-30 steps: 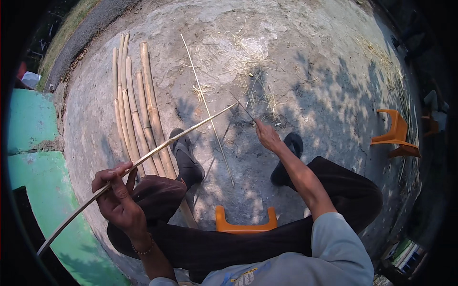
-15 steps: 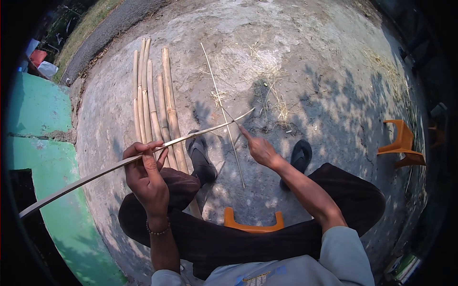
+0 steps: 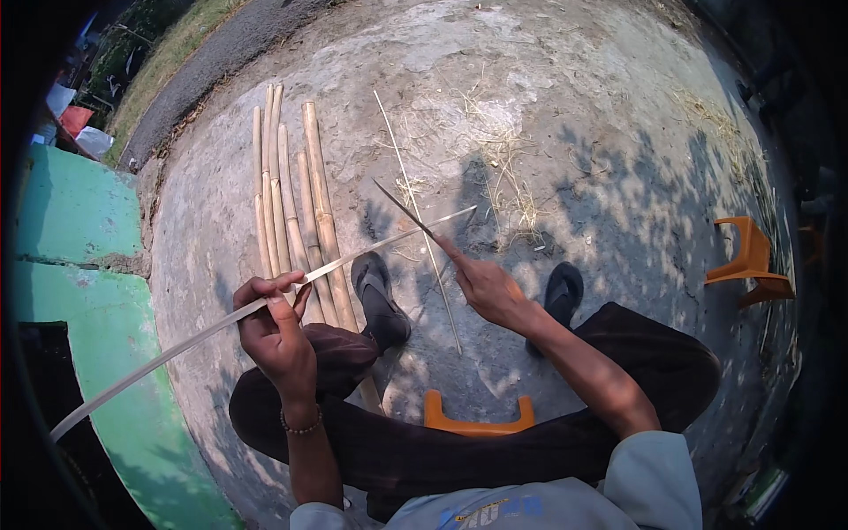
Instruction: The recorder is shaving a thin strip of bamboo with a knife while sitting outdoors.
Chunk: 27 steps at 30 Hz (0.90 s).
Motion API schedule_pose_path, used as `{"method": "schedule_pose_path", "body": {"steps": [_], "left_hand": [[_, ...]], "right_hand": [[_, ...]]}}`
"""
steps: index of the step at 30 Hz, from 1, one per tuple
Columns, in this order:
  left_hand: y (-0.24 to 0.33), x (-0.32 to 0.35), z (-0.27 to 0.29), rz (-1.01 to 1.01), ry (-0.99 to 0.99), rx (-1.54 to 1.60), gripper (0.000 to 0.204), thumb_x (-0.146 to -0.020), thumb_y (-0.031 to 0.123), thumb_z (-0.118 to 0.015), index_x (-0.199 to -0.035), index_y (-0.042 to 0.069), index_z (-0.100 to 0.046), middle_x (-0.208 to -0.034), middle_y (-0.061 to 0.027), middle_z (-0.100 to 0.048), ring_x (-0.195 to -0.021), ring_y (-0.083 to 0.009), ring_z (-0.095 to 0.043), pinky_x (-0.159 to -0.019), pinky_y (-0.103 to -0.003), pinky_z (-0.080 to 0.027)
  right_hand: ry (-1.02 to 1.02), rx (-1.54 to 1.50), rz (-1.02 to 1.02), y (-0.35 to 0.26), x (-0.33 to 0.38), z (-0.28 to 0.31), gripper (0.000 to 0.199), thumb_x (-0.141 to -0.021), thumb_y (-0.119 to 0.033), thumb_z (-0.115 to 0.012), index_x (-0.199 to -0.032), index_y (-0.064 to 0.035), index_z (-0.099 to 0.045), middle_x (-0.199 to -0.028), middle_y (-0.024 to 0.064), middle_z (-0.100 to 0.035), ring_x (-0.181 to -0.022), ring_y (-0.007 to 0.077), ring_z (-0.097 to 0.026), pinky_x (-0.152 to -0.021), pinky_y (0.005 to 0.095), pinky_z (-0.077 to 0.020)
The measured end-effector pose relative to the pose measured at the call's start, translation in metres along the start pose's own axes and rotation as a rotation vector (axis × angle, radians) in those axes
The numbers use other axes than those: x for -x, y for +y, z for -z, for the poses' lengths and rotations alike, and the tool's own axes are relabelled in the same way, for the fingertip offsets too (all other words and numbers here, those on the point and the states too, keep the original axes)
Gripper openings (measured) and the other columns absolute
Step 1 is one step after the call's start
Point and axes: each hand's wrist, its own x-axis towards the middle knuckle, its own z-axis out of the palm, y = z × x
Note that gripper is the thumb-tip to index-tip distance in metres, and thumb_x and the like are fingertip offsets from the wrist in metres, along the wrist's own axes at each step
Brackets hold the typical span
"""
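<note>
My left hand point(image 3: 276, 322) pinches a long pale bamboo strip point(image 3: 353, 256) between thumb and fingers. The strip slants from the lower left up to a thin tip between my feet. My right hand point(image 3: 488, 290) is closed around a knife point(image 3: 399, 203), its index finger stretched along it. The narrow dark blade points to the upper left and crosses the strip near the tip. Whether blade and strip touch, I cannot tell. The knife's handle is hidden in my palm.
Several bamboo poles point(image 3: 284, 203) lie on the concrete ground ahead to the left. Beyond the strip's tip lie a thin stick point(image 3: 406, 172) and pale shavings point(image 3: 508, 181). An orange stool point(image 3: 746, 261) stands at the right, a green wall point(image 3: 97, 327) at the left. Another orange piece point(image 3: 477, 428) shows between my legs.
The knife blade, barely visible before, now shows its length toward the upper left. My right hand has turned a little. The whole view has shifted slightly.
</note>
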Motion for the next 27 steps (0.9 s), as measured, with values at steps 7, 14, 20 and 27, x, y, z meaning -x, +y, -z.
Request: {"method": "schedule_pose_path", "body": {"steps": [7, 14, 20, 27], "left_hand": [[0.004, 0.002, -0.011, -0.005, -0.040, -0.029, 0.011, -0.099, 0.004, -0.044, -0.109, -0.001, -0.046, -0.106, -0.0169, -0.059, -0.106, -0.0258, -0.064, -0.090, -0.039, -0.058], [-0.001, 0.006, -0.015, -0.033, 0.028, -0.036, 0.014, -0.101, 0.009, -0.047, -0.110, -0.001, -0.046, -0.104, -0.0153, -0.060, -0.105, -0.0253, -0.065, -0.088, -0.040, -0.059], [0.002, 0.004, -0.021, 0.004, 0.059, -0.134, 0.014, -0.102, 0.008, -0.045, -0.112, -0.001, -0.045, -0.102, -0.0141, -0.060, -0.103, -0.0243, -0.065, -0.084, -0.038, -0.061], [0.009, 0.003, -0.025, -0.056, 0.095, -0.140, 0.015, -0.100, 0.007, -0.046, -0.111, -0.003, -0.044, -0.099, -0.0153, -0.060, -0.100, -0.0257, -0.067, -0.087, -0.040, -0.060]], "right_hand": [[0.131, -0.046, 0.279, -0.074, 0.017, -0.014, 0.073, -0.096, -0.010, -0.045, -0.157, -0.0295, -0.010, -0.067, 0.0122, -0.052, -0.054, 0.0298, -0.054, -0.055, 0.0469, -0.0488], [0.304, -0.072, 0.122, -0.033, 0.016, -0.064, 0.075, -0.095, -0.005, -0.047, -0.157, -0.0268, -0.009, -0.070, 0.0143, -0.053, -0.059, 0.0294, -0.056, -0.058, 0.0469, -0.0482], [0.225, -0.135, 0.065, -0.039, 0.013, -0.063, 0.070, -0.098, -0.007, -0.046, -0.156, -0.0246, -0.013, -0.068, 0.0163, -0.054, -0.058, 0.0335, -0.057, -0.060, 0.0485, -0.0480], [0.304, -0.247, 0.219, -0.071, 0.019, -0.052, 0.075, -0.093, -0.005, -0.049, -0.156, -0.0265, -0.015, -0.067, 0.0154, -0.055, -0.057, 0.0330, -0.058, -0.058, 0.0484, -0.0475]]}}
